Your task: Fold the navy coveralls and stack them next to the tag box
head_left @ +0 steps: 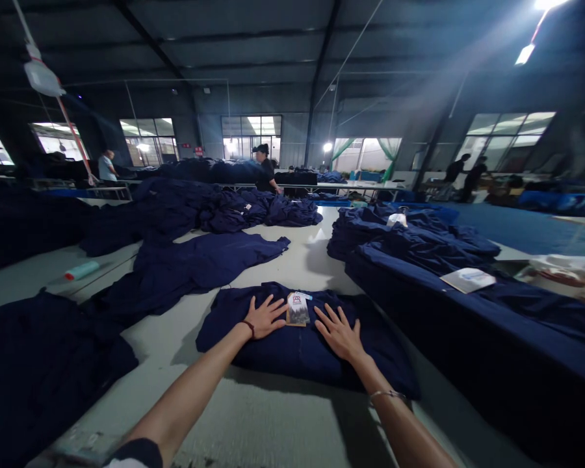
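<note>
I'm pressing my open left grip [266, 317] and open right grip [338, 333] flat on the folded navy garment [299, 344]; uneven pressure could crease it or knock the paper hang tag [297, 309] askew.

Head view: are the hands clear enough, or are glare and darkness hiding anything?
Head view: the left hand and right hand are sharp; the navy garment is dark, its folds hard to read; ceiling light glare sits far from them; wide-angle distortion bends the edges.
</note>
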Action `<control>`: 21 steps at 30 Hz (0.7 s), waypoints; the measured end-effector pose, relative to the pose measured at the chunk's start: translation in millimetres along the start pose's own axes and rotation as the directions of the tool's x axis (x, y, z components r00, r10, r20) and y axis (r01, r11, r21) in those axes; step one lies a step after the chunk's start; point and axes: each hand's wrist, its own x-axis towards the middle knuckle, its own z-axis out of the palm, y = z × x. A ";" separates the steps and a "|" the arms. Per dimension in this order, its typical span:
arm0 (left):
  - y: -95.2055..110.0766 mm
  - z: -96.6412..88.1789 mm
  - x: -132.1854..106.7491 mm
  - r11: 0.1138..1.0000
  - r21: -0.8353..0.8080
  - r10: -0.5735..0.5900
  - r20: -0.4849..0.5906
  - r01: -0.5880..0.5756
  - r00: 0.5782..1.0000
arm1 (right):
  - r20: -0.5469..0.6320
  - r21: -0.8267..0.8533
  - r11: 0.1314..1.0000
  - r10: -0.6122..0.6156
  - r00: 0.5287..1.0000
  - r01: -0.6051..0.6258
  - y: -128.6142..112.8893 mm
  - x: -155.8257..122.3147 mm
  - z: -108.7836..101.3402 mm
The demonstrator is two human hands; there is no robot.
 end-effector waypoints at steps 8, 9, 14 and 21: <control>-1.4 0.7 7.6 0.998 -0.012 -0.065 0.077 0.066 0.995 | 0.145 0.032 0.998 0.050 0.988 -0.055 2.9 5.5 0.8; 2.6 -0.7 6.8 0.998 -0.005 -0.065 0.035 0.066 0.997 | 0.130 0.041 0.998 0.047 0.990 -0.053 0.3 3.9 -0.5; 18.0 4.7 -1.2 0.998 0.015 0.065 -0.024 -0.065 0.998 | 0.097 0.049 0.995 -0.090 0.991 0.085 -9.9 -8.1 0.4; 19.2 13.4 -4.0 0.998 -0.043 0.049 0.096 -0.045 0.994 | 0.220 0.075 0.991 -0.120 0.968 0.106 -12.2 -12.3 -8.8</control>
